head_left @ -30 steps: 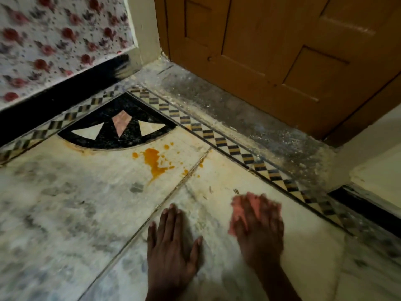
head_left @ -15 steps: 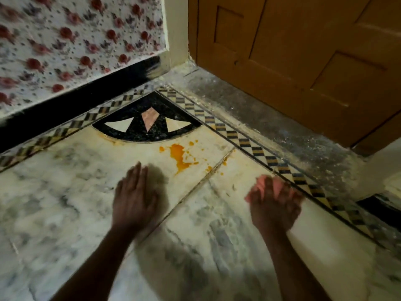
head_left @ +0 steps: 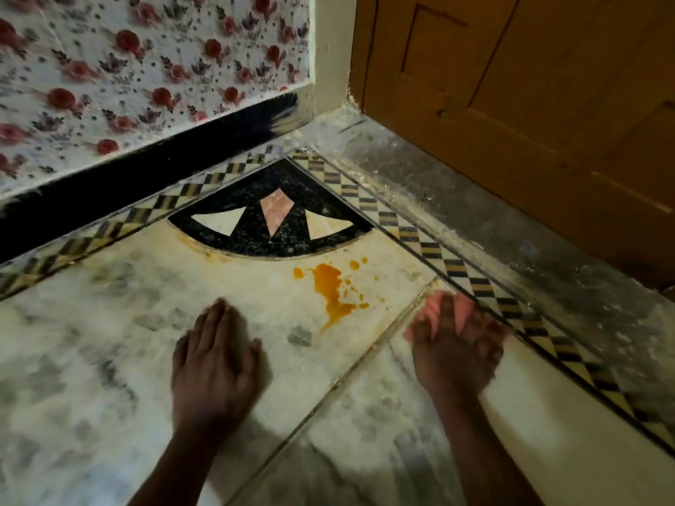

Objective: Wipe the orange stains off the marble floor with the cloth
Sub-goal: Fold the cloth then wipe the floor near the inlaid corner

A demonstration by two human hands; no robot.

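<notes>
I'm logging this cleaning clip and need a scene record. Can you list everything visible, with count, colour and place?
orange stains: one large splash with several small drops, orange, on the marble just below the black inlay
cloth: one, pink, under the right hand beside the checkered border
marble floor: white with grey veining, foreground
corner inlay: one, black with white and pink pieces, floor corner
checkered border: black and yellow strip, along the floor's edges
door: one, brown wood, upper right
wallpaper: white with red flowers, upper left
left hand: flat on the marble
right hand: grips the cloth

orange stains point(head_left: 330, 290) on marble floor point(head_left: 109, 323), pink cloth point(head_left: 443, 310)
</notes>
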